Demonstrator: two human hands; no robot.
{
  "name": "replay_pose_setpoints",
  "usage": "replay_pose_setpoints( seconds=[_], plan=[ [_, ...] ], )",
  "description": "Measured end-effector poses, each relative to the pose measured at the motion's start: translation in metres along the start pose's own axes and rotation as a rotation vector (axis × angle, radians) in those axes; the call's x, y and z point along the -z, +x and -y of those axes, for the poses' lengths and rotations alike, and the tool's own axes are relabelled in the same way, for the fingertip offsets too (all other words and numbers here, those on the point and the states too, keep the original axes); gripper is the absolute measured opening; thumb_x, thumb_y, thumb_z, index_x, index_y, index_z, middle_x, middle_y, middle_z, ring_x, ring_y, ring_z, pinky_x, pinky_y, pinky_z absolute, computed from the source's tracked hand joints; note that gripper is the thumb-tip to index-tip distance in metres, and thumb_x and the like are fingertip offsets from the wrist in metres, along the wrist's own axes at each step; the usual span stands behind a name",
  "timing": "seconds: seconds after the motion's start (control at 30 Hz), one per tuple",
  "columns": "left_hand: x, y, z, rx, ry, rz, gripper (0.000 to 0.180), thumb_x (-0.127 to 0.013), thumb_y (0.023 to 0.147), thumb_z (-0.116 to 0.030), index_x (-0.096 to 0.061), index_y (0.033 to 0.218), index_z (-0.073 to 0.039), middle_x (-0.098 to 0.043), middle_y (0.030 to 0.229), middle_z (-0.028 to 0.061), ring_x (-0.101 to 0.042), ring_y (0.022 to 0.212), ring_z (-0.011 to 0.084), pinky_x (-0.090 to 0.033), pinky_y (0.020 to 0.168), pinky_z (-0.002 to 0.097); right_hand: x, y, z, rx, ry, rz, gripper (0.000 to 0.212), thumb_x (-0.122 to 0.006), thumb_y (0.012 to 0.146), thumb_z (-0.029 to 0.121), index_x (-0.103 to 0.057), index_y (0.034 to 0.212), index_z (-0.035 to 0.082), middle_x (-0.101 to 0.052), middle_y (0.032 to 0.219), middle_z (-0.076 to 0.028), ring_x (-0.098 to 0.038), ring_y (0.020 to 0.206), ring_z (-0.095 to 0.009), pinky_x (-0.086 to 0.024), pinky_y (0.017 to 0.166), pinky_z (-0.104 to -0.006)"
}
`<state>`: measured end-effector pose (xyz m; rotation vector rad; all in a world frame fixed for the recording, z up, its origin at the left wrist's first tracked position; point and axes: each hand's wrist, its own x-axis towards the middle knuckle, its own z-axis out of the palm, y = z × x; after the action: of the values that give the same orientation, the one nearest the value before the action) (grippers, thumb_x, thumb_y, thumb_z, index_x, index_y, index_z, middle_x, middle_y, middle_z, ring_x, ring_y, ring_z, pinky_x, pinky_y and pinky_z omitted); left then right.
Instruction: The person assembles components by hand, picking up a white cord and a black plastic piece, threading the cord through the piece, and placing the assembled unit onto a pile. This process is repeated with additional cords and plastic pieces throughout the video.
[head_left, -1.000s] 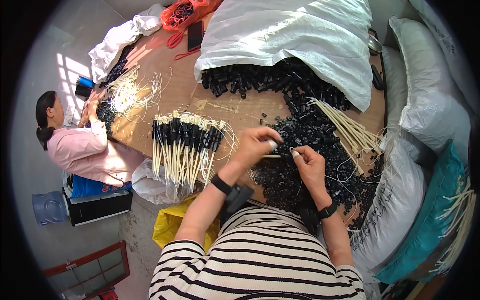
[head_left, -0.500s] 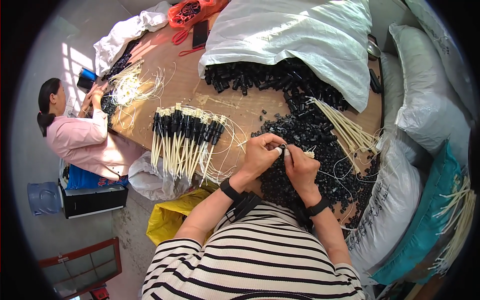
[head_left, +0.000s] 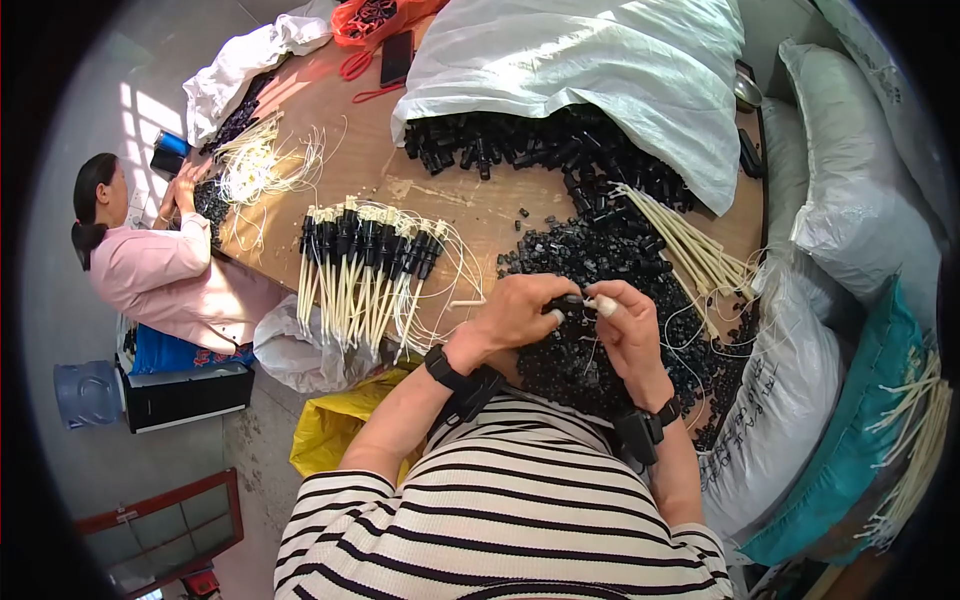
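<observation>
Over a heap of small black plastic parts (head_left: 580,250), my two hands meet fingertip to fingertip. My left hand (head_left: 520,312) is closed, with a black plastic fitting (head_left: 568,300) pinched between thumb and fingers. A short length of cream tube (head_left: 468,303) sticks out to the left from behind this hand. My right hand (head_left: 630,325) pinches the thin white end of a cord (head_left: 591,302) right at the fitting. White coverings wrap both thumb tips. A thin white strand hangs below the fingers. Whether cord and fitting are joined cannot be made out.
Left lies a row of cream tubes with black fittings (head_left: 370,250). Loose cream tubes (head_left: 680,240) lie right. A white sack (head_left: 570,60) spills black parts at the back, near a phone (head_left: 397,58) and red scissors (head_left: 356,65). Another person (head_left: 150,260) works far left. Full sacks (head_left: 850,170) stand right.
My right hand has turned, its fingers lifting and opening outward more, and the wrist has swung slightly right. The left hand has shifted a little, and a cream tube end now shows beside it.
</observation>
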<state>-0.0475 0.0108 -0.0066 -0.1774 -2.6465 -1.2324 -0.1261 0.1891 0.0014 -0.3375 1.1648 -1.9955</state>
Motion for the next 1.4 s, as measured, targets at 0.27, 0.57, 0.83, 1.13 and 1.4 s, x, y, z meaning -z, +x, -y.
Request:
replay_pose_setpoints(
  seconds=[0.27, 0.57, 0.83, 1.13, 1.4],
  plan=[
    [0.0, -0.008, 0.001, 0.179, 0.098, -0.028, 0.025, -0.064, 0.068, -0.009, -0.069, 0.093, -0.008, -0.067, 0.078, 0.0112, -0.066, 0.07, 0.0294, -0.052, 0.061, 0.0388, -0.003, -0.004, 0.0, 0.46, -1.333, 0.073, 0.036, -0.073, 0.077, 0.01, -0.069, 0.113, 0.014, -0.066, 0.071, -0.009, -0.062, 0.056, -0.018, -0.046, 0.052, -0.0288],
    [0.017, -0.019, -0.01, -0.067, 0.457, -0.087, 0.018, -0.063, 0.068, -0.005, -0.064, 0.086, -0.009, -0.06, 0.069, 0.0053, -0.062, 0.06, 0.025, -0.048, 0.05, 0.0361, -0.022, 0.016, -0.012, 0.083, -1.025, -0.029, 0.023, -0.077, 0.075, 0.009, -0.065, 0.094, 0.003, -0.054, 0.058, -0.003, -0.049, 0.05, -0.012, -0.041, 0.049, -0.0278],
    [0.08, -0.069, 0.043, 0.411, 0.952, -0.628, 0.031, -0.067, 0.062, -0.011, -0.062, 0.093, -0.01, -0.054, 0.113, 0.0075, -0.044, 0.117, 0.0283, -0.025, 0.103, 0.0508, -0.022, 0.015, -0.001, 0.605, -1.294, 0.06, 0.033, -0.074, 0.072, 0.006, -0.066, 0.104, 0.007, -0.067, 0.097, -0.009, -0.064, 0.079, -0.027, -0.051, 0.068, -0.0344],
    [0.024, 0.038, 0.034, 0.119, 0.215, -0.303, 0.04, -0.061, 0.071, 0.0, -0.064, 0.11, -0.007, -0.064, 0.112, 0.0117, -0.058, 0.108, 0.0306, -0.047, 0.094, 0.0388, 0.019, 0.017, 0.004, 0.408, -1.358, -0.074, 0.024, -0.073, 0.077, 0.013, -0.068, 0.1, 0.004, -0.068, 0.086, -0.011, -0.066, 0.074, -0.025, -0.052, 0.067, -0.0327],
    [-0.006, 0.115, 0.098, -0.029, 0.407, -0.048, 0.03, -0.062, 0.069, 0.003, -0.071, 0.095, -0.01, -0.067, 0.101, 0.0042, -0.057, 0.102, 0.0271, -0.05, 0.088, 0.0373, 0.121, 0.015, 0.05, 0.236, -1.794, -0.532, 0.014, -0.067, 0.077, 0.011, -0.066, 0.09, 0.005, -0.065, 0.087, -0.015, -0.064, 0.079, -0.034, -0.048, 0.068, -0.0441]
  ],
)
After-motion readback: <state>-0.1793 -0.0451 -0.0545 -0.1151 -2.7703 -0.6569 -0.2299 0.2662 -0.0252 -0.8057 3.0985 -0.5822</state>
